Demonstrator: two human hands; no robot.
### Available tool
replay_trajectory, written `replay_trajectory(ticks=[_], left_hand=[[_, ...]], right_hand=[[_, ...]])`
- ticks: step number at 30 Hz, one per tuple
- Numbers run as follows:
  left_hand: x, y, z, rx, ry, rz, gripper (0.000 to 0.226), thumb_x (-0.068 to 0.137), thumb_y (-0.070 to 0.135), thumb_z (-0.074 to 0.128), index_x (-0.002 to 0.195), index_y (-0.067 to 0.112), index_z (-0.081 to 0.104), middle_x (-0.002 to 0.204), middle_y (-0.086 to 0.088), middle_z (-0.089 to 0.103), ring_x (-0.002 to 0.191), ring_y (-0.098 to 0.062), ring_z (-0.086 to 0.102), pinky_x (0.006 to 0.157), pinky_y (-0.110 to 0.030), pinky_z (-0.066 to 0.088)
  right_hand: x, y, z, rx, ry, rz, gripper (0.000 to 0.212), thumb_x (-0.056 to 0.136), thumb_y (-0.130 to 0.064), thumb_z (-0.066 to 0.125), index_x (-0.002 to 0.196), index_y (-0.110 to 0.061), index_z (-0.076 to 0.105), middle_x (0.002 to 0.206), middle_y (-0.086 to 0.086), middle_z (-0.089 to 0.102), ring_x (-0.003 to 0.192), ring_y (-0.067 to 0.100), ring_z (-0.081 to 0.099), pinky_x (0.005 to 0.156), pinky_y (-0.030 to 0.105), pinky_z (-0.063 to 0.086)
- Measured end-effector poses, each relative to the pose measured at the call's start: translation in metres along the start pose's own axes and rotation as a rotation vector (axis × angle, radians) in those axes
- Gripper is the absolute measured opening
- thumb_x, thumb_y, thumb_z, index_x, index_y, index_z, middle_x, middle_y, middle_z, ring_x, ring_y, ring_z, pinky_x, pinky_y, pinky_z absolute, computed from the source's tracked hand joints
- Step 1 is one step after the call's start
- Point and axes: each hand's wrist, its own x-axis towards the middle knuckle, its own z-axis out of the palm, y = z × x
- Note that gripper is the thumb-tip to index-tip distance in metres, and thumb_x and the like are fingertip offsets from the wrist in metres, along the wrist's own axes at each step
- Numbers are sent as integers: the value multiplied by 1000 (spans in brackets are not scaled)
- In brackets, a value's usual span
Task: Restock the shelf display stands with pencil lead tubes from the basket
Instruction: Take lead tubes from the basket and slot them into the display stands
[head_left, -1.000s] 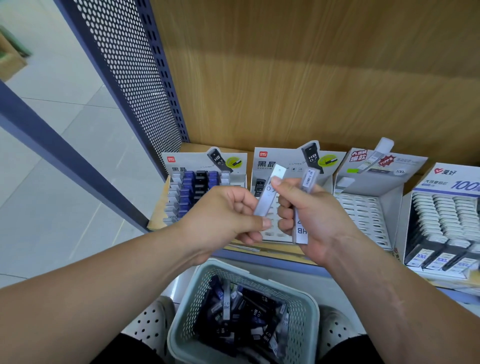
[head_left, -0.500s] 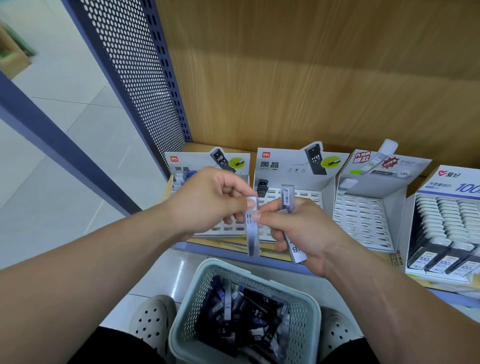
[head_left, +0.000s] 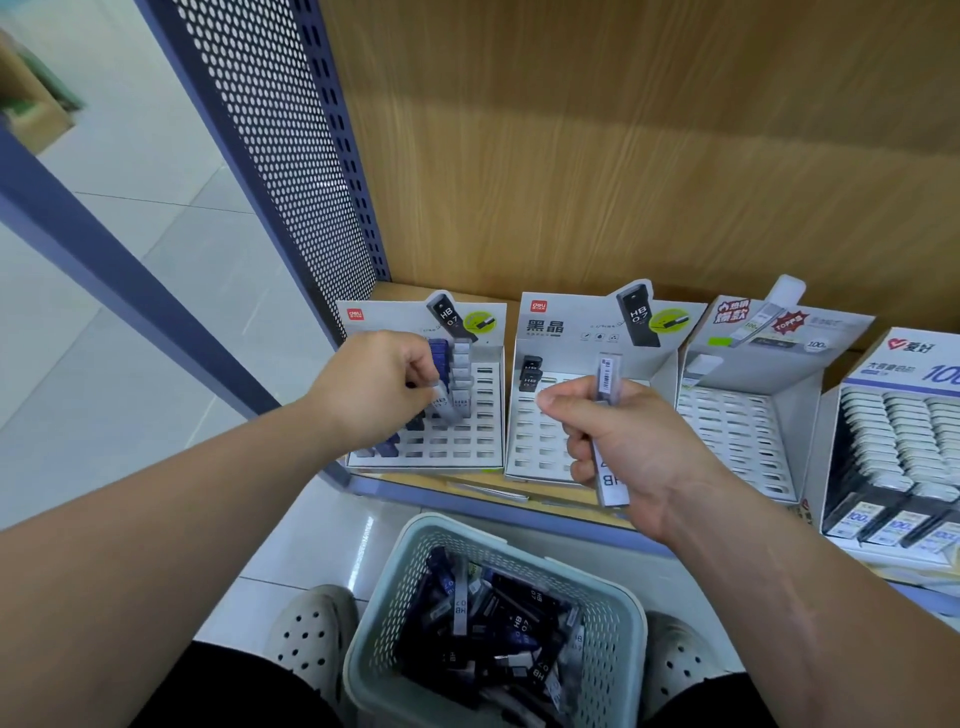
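My left hand (head_left: 376, 387) pinches a grey lead tube (head_left: 445, 406) over the slotted tray of the left display stand (head_left: 485, 441), beside rows of blue and grey tubes standing in it. My right hand (head_left: 618, 436) grips another grey lead tube (head_left: 609, 382) upright in front of the middle display stand (head_left: 524, 457), which holds two black tubes (head_left: 531, 371) at its back left. The pale green basket (head_left: 374, 623) sits on the floor below, filled with several black, blue and grey tubes.
Two more stands (head_left: 737, 431) (head_left: 893, 447) stand to the right on the wooden shelf (head_left: 498, 486); the far right one is packed with white tubes. A perforated blue metal panel (head_left: 291, 171) closes the shelf's left side. My shoes (head_left: 311, 634) flank the basket.
My hands have parted. The left hand carried one grey tube leftward down to the left stand; the right hand kept the other tube and stayed before the middle stand.
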Motion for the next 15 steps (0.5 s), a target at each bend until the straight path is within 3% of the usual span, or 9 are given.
replay_trajectory(ticks=[4,11,13,15], left_hand=[[-1,1,12,86,-16,70,23,80,13,76,70,29,62,73,16,64,71,-8,61,67,-30,52],[3,4,23,99,-45,74,31,82,11,74,70,33,57,75,12,66,73,-12,61,67,-27,48],[4,5,25,109,-61,76,30,82,12,74,70,33,57,78,9,68,74,-14,62,65,-26,45],[3,6,28,139,-69,86,20,83,14,74,72,28,64,80,6,70,77,-16,63,65,-26,43]], right_hand=[[-1,-1,-4,21,2,8,10,84,-19,81,81,-14,73,60,0,48,49,13,44,43,24,39],[-2,-4,-9,107,27,3,36,85,-33,81,74,-20,50,64,1,47,51,15,41,43,24,40],[-2,-5,-10,114,51,-4,36,84,-37,81,74,-20,50,64,1,48,51,15,42,47,26,41],[-2,-6,-10,108,73,-10,35,86,-42,78,74,-21,52,61,0,50,51,16,43,62,34,44]])
